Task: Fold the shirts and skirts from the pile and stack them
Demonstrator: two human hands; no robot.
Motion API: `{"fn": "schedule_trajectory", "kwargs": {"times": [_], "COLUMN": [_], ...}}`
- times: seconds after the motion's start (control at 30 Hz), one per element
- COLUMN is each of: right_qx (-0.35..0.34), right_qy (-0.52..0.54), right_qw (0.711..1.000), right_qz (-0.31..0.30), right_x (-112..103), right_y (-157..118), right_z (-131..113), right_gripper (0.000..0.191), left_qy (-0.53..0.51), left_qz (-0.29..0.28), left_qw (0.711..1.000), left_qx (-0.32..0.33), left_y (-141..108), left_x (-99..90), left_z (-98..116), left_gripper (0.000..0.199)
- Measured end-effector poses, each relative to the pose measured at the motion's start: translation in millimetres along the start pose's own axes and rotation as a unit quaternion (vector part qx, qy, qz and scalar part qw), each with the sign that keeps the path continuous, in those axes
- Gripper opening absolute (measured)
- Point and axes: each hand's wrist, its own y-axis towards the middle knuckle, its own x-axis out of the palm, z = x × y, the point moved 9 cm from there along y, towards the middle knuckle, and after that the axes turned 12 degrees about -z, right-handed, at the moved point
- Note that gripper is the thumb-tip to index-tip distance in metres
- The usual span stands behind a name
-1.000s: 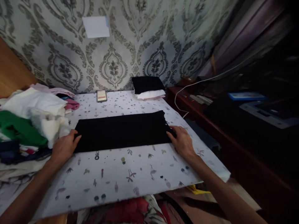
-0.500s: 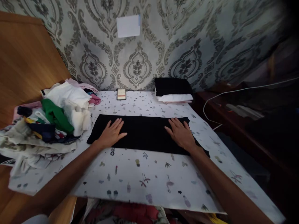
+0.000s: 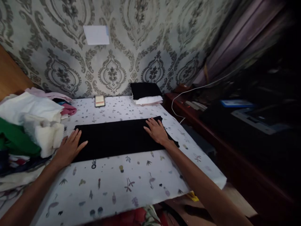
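Observation:
A black folded garment (image 3: 117,138) lies flat as a long strip across the patterned white table cover (image 3: 141,179); its exact kind cannot be made out. My left hand (image 3: 69,146) rests on its left end, palm down, thumb spread away from the fingers. On the right end lies my right hand (image 3: 156,130), flat with fingers apart. Neither hand grips anything. The garment's lower right corner juts out past my right wrist.
A loose heap of clothes (image 3: 30,108) takes up the left side. At the back stand a folded stack (image 3: 146,92), black over white, and a small framed card (image 3: 99,101). A white cable (image 3: 195,89) runs over the dark red furniture (image 3: 174,100) to the right.
The camera view has turned to the right. My left hand has slid outward to the garment's left edge. My right hand remains flat on the right end.

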Motion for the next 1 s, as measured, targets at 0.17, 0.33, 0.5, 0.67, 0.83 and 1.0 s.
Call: {"fn": "schedule_trajectory", "kwargs": {"times": [0.17,0.33,0.5,0.67,0.83,1.0], "right_qx": [0.063,0.218,0.235,0.267,0.291,0.275], "right_qy": [0.139,0.142,0.100,0.104,0.155,0.312], "right_qw": [0.982,0.962,0.964,0.955,0.942,0.900], "right_qz": [0.110,0.086,0.077,0.072,0.064,0.132], "right_x": [-33,-24,-20,-28,-31,-23], "right_y": [-36,-109,-149,-151,-149,-145], "right_z": [52,104,90,84,89,89], "right_gripper": [0.051,0.049,0.039,0.028,0.024,0.021], "left_qy": [-0.013,-0.112,-0.327,-0.386,-0.394,-0.414], "left_qz": [-0.003,0.092,-0.008,-0.133,-0.198,-0.265], "left_qw": [1.000,0.989,0.927,0.895,0.881,0.857], "left_qx": [-0.012,-0.007,0.186,0.179,0.170,0.157], "left_y": [3,51,165,261,300,312], "left_x": [-8.6,-91.1,-141.8,-126.3,-105.6,-93.5], "left_z": [0,57,191,292,337,342], "left_gripper": [0.050,0.062,0.040,0.033,0.040,0.032]}}
